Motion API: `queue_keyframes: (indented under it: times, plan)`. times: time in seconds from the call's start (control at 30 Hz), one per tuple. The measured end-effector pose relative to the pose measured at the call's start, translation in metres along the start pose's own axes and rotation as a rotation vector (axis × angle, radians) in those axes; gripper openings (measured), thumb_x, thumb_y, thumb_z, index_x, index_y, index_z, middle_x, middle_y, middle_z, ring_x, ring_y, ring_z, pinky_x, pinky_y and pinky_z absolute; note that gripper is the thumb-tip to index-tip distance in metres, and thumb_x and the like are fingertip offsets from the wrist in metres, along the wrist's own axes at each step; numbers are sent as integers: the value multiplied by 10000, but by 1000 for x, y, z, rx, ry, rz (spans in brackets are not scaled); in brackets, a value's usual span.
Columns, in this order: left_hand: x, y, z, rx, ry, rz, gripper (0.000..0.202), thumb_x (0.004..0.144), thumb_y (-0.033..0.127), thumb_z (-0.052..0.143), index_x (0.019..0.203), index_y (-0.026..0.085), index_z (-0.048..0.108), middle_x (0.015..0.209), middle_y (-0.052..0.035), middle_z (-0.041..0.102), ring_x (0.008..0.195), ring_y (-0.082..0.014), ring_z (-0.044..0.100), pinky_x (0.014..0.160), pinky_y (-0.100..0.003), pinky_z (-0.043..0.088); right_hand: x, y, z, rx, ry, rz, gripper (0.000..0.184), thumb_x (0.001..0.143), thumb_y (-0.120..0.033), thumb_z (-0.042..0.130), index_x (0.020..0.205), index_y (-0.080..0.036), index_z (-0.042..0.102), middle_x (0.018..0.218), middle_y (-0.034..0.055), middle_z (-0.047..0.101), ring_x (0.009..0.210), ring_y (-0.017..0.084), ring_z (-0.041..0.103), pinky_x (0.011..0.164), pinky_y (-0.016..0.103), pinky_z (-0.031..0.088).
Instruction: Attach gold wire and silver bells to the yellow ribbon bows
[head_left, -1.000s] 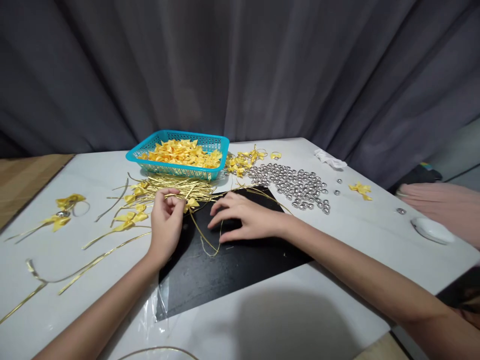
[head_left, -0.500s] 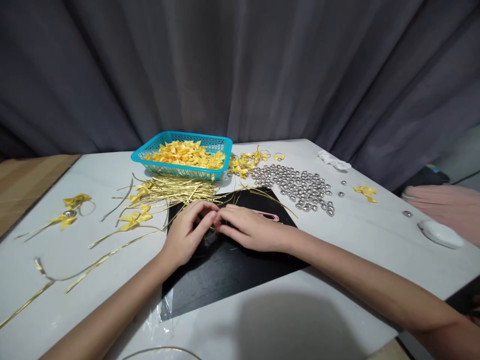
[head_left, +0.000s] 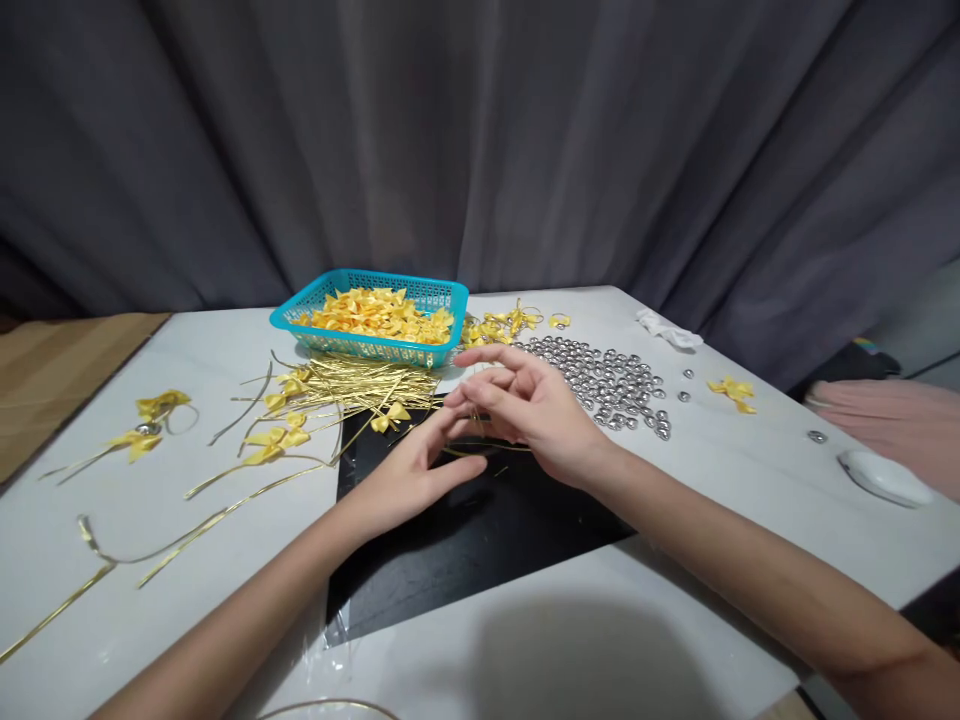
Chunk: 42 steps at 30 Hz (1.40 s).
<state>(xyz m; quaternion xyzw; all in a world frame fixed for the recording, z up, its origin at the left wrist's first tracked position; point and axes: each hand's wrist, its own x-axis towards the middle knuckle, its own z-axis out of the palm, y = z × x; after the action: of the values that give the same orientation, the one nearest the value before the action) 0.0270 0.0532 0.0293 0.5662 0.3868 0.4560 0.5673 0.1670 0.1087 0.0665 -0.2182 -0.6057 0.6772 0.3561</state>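
My left hand (head_left: 412,470) reaches over the black mat (head_left: 480,540), its fingertips meeting those of my right hand (head_left: 536,405), which is raised a little above the mat with curled fingers. Both hands pinch a thin gold wire tie (head_left: 484,450) that runs between and below them. A yellow ribbon bow (head_left: 390,416) lies at the mat's far left corner, just beyond my left fingers. Behind it lies a heap of gold wire ties (head_left: 360,382).
A turquoise basket (head_left: 375,347) full of yellow bows stands at the back. A spread of silver beads (head_left: 607,378) lies to the right. Finished bows on wires (head_left: 274,440) and loose wires lie on the left. A white dish (head_left: 885,476) sits far right.
My left hand left the bow by the wire heap and met my right hand over the mat. Both have since lifted, the right one higher and further back.
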Motion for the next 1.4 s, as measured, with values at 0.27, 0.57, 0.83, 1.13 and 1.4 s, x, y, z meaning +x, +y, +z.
queue_keyframes:
  times: [0.27,0.57,0.83,1.13,1.4]
  plan:
    - [0,12,-16,219,175,-23,228,857,371,511,842,182,637,535,55,453,542,-94,436,558,-209,353,3,-23,-15,-17,172,-90,336,747,-290,696,1044,-166,598,872,12,667,412,-9,282,350,146,222]
    - [-17,14,-51,140,91,-179,374,851,459,466,606,200,354,540,75,229,470,-88,157,430,-243,124,4,-33,-26,63,382,-20,339,669,-229,744,979,-146,634,820,-27,582,418,-27,220,375,145,231]
    - [-25,35,-52,476,-83,-287,398,887,509,365,634,205,408,637,39,352,587,-122,319,568,-235,312,11,-32,-39,31,425,61,322,613,-180,768,902,-137,633,695,-39,540,428,-13,280,364,145,233]
    - [-29,49,-68,658,-320,-456,401,900,496,338,664,217,502,683,30,490,690,-140,486,686,-208,381,6,-49,-47,-413,242,88,292,603,-210,766,853,-102,662,713,28,614,497,39,469,354,152,301]
    - [-41,49,-71,617,-217,-443,333,844,371,519,561,229,620,583,41,570,570,-127,496,564,-175,397,6,-47,-58,-836,-60,37,120,755,-195,636,827,-133,709,759,51,680,528,82,526,423,204,410]
